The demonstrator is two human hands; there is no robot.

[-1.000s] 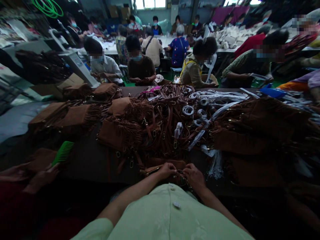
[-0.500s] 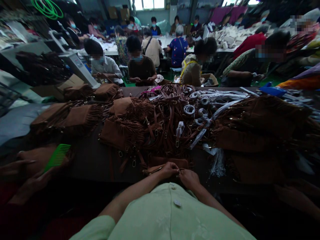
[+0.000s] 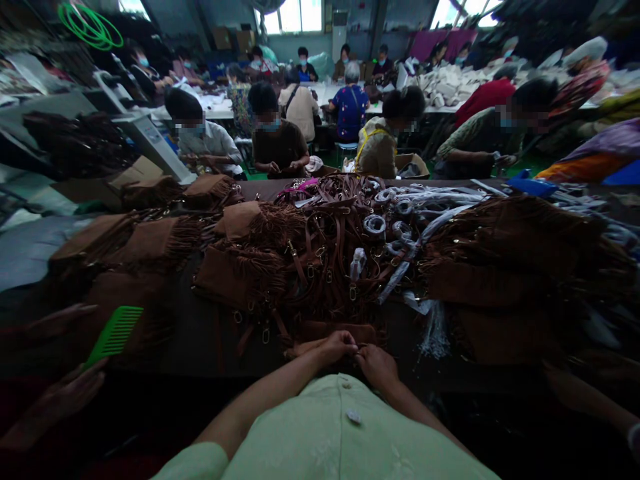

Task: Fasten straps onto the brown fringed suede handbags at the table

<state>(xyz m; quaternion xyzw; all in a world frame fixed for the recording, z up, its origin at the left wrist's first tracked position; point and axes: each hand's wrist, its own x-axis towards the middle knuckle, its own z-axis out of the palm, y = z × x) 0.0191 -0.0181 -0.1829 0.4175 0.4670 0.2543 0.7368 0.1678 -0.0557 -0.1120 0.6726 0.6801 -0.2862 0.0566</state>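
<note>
My left hand [image 3: 339, 347] is closed in a pinch at the table's near edge, just in front of my shirt. Fingertip to fingertip with it, my right hand [image 3: 378, 367] is closed too. Something small is between them, too dark and tiny to make out. Just beyond my fingers lies a brown fringed bag [image 3: 345, 331], partly covered by my hands. Behind it is a heap of brown straps [image 3: 327, 267] with metal clips.
At left, a co-worker's hand holds a green comb [image 3: 114, 333] by a brown bag [image 3: 123, 300]. Fringed bags [image 3: 500, 283] are piled at right, beside a bunch of clear plastic strands [image 3: 435, 333]. Another person's arm [image 3: 585, 393] reaches in at lower right. Several people sit opposite.
My hands stay together in front of me with little movement. The co-worker at left has one hand off the bag, which lies farther onto the table; the comb is lower. The view has tilted slightly.
</note>
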